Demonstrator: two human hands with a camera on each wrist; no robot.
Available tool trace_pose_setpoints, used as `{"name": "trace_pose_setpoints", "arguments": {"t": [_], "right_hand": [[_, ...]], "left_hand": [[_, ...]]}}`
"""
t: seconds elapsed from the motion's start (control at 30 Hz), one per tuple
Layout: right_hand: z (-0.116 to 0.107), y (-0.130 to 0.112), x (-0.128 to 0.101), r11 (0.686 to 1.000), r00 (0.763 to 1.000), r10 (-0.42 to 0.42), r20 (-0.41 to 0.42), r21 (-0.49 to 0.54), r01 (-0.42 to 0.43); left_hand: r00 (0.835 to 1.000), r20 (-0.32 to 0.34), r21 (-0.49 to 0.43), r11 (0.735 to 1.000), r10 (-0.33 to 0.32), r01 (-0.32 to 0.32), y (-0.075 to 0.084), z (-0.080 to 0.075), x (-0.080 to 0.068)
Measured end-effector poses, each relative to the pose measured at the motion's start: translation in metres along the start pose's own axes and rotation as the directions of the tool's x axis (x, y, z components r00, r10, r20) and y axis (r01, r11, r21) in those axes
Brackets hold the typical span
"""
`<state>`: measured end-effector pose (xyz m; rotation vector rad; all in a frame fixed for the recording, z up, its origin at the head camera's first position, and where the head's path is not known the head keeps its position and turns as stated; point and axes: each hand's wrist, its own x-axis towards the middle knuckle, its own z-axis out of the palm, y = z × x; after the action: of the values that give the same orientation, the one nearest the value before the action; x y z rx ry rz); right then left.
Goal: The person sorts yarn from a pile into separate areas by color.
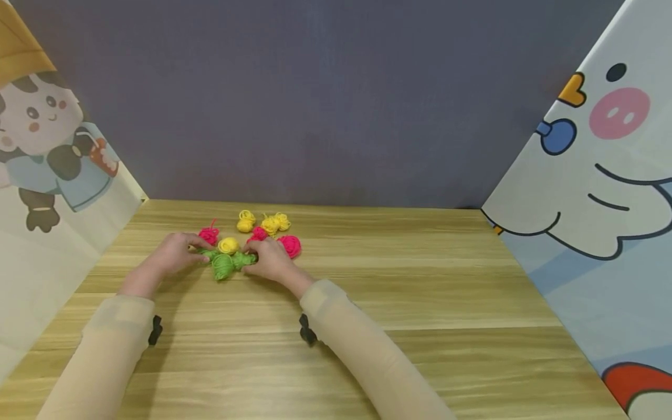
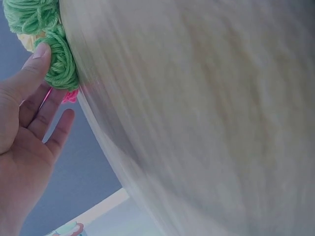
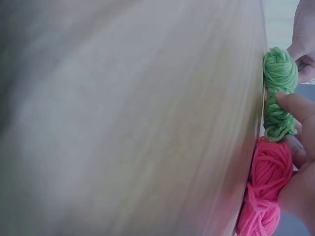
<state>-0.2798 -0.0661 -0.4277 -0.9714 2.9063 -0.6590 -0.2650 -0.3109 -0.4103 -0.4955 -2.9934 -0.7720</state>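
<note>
The left hand (image 1: 175,252) touches the left end of the green yarn (image 1: 227,263) with its thumb tip, its other fingers relaxed and straight. The right hand (image 1: 270,258) pinches the right end of the same yarn, thumb curled against it. The green yarn lies on the table (image 1: 420,303) between the two hands. Just behind it sit a yellow ball (image 1: 228,245) and pink balls (image 1: 290,245); more yellow yarn (image 1: 275,222) lies farther back.
</note>
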Motion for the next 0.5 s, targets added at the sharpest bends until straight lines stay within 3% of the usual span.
{"name": "trace_pose_setpoints", "arguments": {"t": [0.5], "right_hand": [[-0.017,-0.001,-0.006,0.983,0.999,-0.05,-0.017,0.178,0.052]], "left_hand": [[1.0,0.014,-0.013,1.0,-0.027,0.027,0.005,-0.001,0.001]]}}
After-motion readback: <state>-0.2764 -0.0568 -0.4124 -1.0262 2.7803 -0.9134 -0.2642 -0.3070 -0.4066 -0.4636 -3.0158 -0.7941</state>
